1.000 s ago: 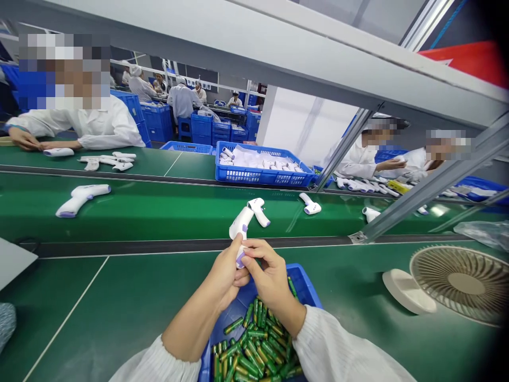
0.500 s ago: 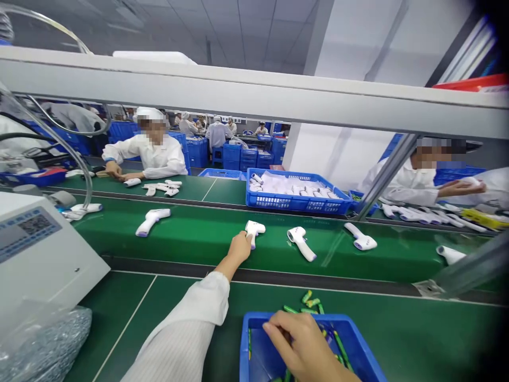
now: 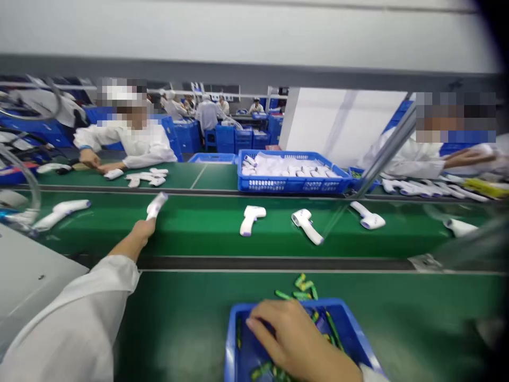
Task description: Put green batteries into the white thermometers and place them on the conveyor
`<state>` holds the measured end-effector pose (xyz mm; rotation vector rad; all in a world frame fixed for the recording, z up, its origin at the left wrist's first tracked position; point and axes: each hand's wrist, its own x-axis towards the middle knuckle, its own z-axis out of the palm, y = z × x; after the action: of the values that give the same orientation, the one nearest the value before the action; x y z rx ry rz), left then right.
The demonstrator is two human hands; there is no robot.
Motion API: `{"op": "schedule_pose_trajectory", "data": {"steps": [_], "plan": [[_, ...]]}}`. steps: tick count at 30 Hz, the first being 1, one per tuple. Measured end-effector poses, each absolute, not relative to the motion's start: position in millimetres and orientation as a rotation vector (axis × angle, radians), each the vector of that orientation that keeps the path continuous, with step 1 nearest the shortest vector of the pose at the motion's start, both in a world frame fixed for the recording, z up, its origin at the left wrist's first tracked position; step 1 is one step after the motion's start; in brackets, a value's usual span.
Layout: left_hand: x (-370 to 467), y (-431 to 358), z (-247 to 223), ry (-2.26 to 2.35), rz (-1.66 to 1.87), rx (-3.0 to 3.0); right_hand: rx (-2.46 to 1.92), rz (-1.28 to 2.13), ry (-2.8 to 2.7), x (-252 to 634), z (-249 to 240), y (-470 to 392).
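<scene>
My left hand (image 3: 143, 232) reaches out over the green conveyor belt, its fingers closed around the handle of a white infrared thermometer (image 3: 157, 203). Another gun-shaped white thermometer (image 3: 252, 219) lies on the belt to the right of that hand, and one more (image 3: 307, 226) lies beyond it. My right hand (image 3: 284, 334) hovers above a blue bin (image 3: 233, 345), fingers curled and thumb drawn in; whatever they may hold is hidden. Green-and-yellow batteries (image 3: 334, 329) lie in the bin beneath it, with several loose batteries (image 3: 303, 286) just behind its far rim.
A blue crate (image 3: 294, 183) of white thermometers stands beyond the belt (image 3: 207, 228). Co-workers sit across at left (image 3: 131, 140) and right (image 3: 417, 154). A metal post (image 3: 385, 143) rises at right, a white beam (image 3: 238, 37) crosses overhead, and a white machine (image 3: 32, 286) stands at left.
My left hand has let go of the middle thermometer and moved left to grasp another, which is now tilted. My right hand stays over the bin. The view has shifted downward.
</scene>
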<state>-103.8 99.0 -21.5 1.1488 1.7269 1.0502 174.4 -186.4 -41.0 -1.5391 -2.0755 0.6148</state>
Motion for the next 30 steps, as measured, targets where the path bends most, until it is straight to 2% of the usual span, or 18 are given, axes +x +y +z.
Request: {"op": "schedule_pose_trajectory", "data": {"steps": [4,6,8,11,17,19,22,26,30], "plan": [[-15.6,27.6,-17.9,1.314,1.024,0.989,-1.618,0.815,-1.858,189.9,-23.6,-186.5],[27.8,-33.6,-9.0,0.866,1.08,0.666,-1.723,0.868,-1.839,202.0,-21.0,-194.5],[63.3,-95.2,-2.0,0.678,1.017,0.519,-1.787,0.81,-1.967,210.0,-23.3,-207.1],[96.7,-155.3,-5.7,0.629,0.949,0.512,-1.72,0.561,-2.319,208.7,-37.6,-223.9],[101.2,-154.8,-34.3,0.94,1.148,0.708,-1.624,0.14,-2.67,194.4,-61.8,-232.8],[96.7,-148.2,-39.8,0.987,1.19,0.703,-1.766,0.152,-2.51,201.3,-56.1,-235.8],[93.7,-146.4,-45.0,0.943,1.206,0.73,-1.872,0.27,-1.97,217.1,-39.9,-240.4],[96.6,-152.8,-45.1,0.85,1.119,0.745,-1.503,0.369,-1.737,221.3,-24.7,-239.1],[100.0,-158.8,-39.4,0.819,0.976,0.639,-1.229,0.254,-1.693,208.9,-27.8,-232.8]]}}
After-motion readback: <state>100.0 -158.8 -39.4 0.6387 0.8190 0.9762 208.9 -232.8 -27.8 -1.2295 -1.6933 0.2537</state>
